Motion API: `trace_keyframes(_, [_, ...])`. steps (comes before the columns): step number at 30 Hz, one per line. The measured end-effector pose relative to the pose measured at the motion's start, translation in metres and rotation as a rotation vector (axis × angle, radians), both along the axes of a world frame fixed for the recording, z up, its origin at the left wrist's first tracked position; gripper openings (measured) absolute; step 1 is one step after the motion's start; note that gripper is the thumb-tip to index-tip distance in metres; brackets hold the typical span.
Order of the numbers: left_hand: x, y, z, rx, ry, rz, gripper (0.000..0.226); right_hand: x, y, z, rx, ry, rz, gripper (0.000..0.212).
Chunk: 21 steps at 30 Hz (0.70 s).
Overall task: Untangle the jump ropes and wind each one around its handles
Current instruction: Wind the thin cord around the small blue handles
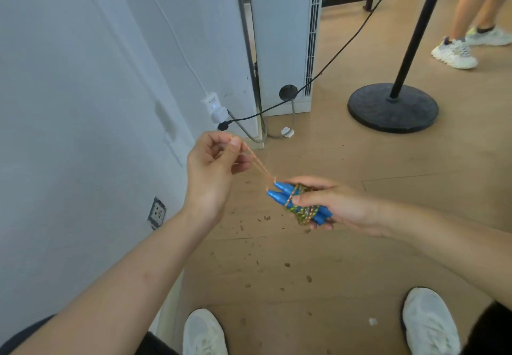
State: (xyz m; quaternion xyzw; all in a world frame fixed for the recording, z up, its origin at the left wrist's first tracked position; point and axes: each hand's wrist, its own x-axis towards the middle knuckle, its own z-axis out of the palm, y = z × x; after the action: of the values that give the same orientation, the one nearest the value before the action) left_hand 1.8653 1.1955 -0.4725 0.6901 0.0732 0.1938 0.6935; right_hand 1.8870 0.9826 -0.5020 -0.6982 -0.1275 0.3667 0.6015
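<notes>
Apparently looped rope (257, 165) between left hand (210, 172) and handles (279, 191)

Bare left hand (210, 172) and right hand (340, 205), bare forearms (110, 285), white sneakers (204, 332), dark clothing (490, 332) over the legs.

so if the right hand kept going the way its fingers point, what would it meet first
Likely the left hand, pinching the rope up-left of it; depth is unclear.
</notes>
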Motion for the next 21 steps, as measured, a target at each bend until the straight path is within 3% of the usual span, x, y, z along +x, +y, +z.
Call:
trace_keyframes(7, [0.002, 0.001, 0.007, 0.082, 0.073, -0.136, 0.011, 0.002, -0.008, -0.015, 0.076, 0.078, -0.021, 0.033])
trace_keyframes(14, [-0.002, -0.007, 0.007, 0.173, 0.162, -0.309, 0.003, 0.009, -0.01, -0.024, -0.125, -0.231, 0.05, 0.055])
trace_keyframes(21, [-0.001, -0.009, 0.009, 0.29, 0.182, -0.34, 0.01, 0.026, 0.007, -0.001, -0.018, -0.515, -0.075, 0.022])
